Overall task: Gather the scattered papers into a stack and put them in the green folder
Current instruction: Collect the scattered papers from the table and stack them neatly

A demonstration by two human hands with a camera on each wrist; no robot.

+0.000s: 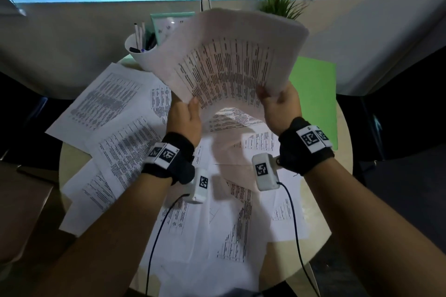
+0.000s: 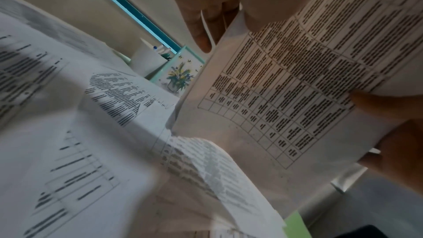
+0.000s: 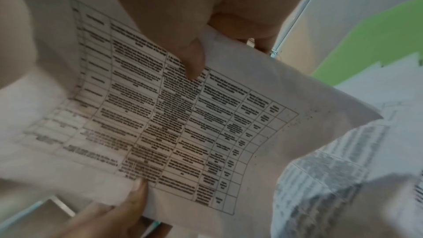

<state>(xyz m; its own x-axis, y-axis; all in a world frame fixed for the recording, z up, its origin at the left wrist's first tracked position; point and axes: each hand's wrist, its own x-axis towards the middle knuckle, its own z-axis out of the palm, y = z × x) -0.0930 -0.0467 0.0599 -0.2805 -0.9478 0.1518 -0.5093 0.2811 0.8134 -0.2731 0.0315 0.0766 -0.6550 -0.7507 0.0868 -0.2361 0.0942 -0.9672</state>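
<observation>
Papers [image 1: 125, 142] lie scattered across a round beige table [image 1: 321, 219] under dim light; the green folder [image 1: 313, 94] rests flat at its far right. Both the left hand [image 1: 185, 118] and right hand [image 1: 282, 106] pinch a raised printed sheet [image 1: 231, 60]. A white pen cup [image 1: 142, 55] stands behind.

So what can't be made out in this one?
- Printed text on the held papers: too blurred in every view.
- Green folder: partly covered by those papers in the head view; open or closed unclear.
- Left hand and right hand fingers: mostly behind the papers.
</observation>
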